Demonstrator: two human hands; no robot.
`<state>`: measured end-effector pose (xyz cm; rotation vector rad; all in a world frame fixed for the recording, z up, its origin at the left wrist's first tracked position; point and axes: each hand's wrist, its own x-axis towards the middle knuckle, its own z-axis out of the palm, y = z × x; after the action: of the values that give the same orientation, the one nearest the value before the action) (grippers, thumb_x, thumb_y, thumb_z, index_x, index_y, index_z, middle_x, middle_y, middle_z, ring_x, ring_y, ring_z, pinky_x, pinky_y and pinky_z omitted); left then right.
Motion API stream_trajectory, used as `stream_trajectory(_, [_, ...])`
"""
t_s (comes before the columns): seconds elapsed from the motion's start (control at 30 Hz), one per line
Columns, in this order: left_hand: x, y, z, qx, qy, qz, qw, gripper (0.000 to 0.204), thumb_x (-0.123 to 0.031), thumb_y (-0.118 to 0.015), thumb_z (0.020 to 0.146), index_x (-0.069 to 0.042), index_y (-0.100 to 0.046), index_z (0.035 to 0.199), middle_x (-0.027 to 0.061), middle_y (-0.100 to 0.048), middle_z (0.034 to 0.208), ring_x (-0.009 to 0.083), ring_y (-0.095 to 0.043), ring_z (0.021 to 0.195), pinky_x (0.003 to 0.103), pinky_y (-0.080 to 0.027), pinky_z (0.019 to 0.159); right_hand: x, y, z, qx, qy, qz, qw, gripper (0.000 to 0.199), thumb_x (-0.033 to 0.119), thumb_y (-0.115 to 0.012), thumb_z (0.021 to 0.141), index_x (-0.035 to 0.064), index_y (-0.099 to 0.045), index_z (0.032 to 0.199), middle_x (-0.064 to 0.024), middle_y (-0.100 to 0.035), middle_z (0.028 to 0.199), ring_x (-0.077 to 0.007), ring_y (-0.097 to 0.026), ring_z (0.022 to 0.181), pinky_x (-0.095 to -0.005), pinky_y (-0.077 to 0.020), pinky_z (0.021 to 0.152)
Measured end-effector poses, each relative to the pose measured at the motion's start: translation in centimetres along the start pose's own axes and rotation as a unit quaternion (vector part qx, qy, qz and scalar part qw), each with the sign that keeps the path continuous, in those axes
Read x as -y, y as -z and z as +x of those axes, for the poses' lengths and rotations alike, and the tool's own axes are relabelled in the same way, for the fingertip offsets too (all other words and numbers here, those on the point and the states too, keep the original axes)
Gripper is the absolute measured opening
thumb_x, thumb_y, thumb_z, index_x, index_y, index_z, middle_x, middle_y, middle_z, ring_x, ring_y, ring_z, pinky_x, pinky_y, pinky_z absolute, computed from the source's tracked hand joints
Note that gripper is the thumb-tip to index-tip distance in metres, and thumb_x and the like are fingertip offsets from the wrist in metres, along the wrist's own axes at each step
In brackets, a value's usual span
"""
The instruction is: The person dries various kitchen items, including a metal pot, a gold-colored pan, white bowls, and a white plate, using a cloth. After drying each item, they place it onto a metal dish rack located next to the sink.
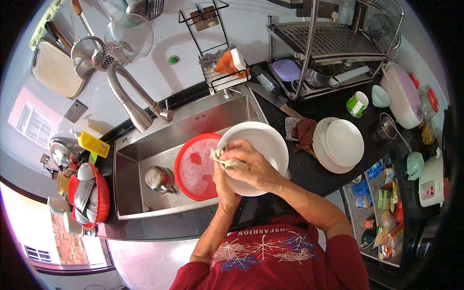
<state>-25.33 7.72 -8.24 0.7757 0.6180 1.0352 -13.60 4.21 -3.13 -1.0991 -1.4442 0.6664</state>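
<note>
A bunched, wet-looking pale cloth (219, 157) is squeezed between both my hands. My right hand (253, 166) is wrapped over it from above with the fingers curled. From below, my left hand (225, 187) closes on the same cloth; most of its fingers are hidden behind it. Under and beyond my hands is a large white basin (266, 137), at the sink's right side. A red basin (180, 180) of soapy water stands in the sink (137, 193), just left of my hands. Something red shows among its suds.
A steel pot (159, 179) sits at the sink's left, below the curved faucet (137, 108). Left of the sink stand a red basket (103, 203) of dishes and a yellow bottle (93, 144). To the right are a knife (270, 96), a brown cloth (305, 135) and stacked white bowls (344, 142).
</note>
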Motion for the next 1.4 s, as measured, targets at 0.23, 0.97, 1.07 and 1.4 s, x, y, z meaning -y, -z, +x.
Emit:
stream_trajectory(0.23, [-0.8,1.4,1.0,0.019,-0.052,0.048,0.997,0.052,-0.04,-0.047,0.092,-0.003,-0.043,0.129,0.0091,-0.053,0.116,0.0182,-0.05,0.105,0.034,-0.043,0.089,3.8,3.4,-1.7,0.194,0.06,-0.109,0.973,0.016,0.01,-0.067,0.076,0.0009,-0.06,0.088,-0.0125,-0.054,0.088,-0.0286,-0.059,0.082,-0.0371,-0.049,0.072])
stream_trajectory(0.97, [-1.6,0.5,1.6,-0.072,-0.066,0.014,0.995,0.061,-0.038,-0.053,0.087,0.0,-0.037,0.133,0.0137,-0.051,0.122,0.0273,-0.052,0.111,0.041,-0.045,0.091,-2.5,6.7,-11.0,0.053,-0.095,-0.527,0.843,0.017,0.013,-0.066,0.074,0.0012,-0.062,0.086,-0.0158,-0.051,0.1,-0.0289,-0.057,0.079,-0.0417,-0.0502,0.067])
stream_trajectory(1.07, [-1.8,-0.6,1.0,-0.035,0.005,-0.061,0.998,0.064,-0.038,-0.052,0.085,-0.001,-0.035,0.135,0.0151,-0.049,0.126,0.0307,-0.051,0.114,0.044,-0.045,0.093,-4.2,7.8,-12.4,0.011,-0.058,-0.589,0.806,0.025,0.017,-0.069,0.071,0.0021,-0.063,0.091,-0.0128,-0.052,0.103,-0.0281,-0.054,0.088,-0.0404,-0.048,0.069])
stream_trajectory(1.4, [1.7,-3.9,-0.6,-0.003,0.142,-0.136,0.98,0.068,-0.039,-0.054,0.081,-0.004,-0.035,0.137,0.0149,-0.048,0.131,0.033,-0.048,0.118,0.046,-0.04,0.099,0.3,10.1,-12.2,-0.088,-0.26,0.113,0.955,0.075,0.036,-0.071,0.077,0.0009,-0.036,0.133,-0.0184,-0.054,0.116,-0.0268,-0.058,0.098,-0.0384,-0.0511,0.08])
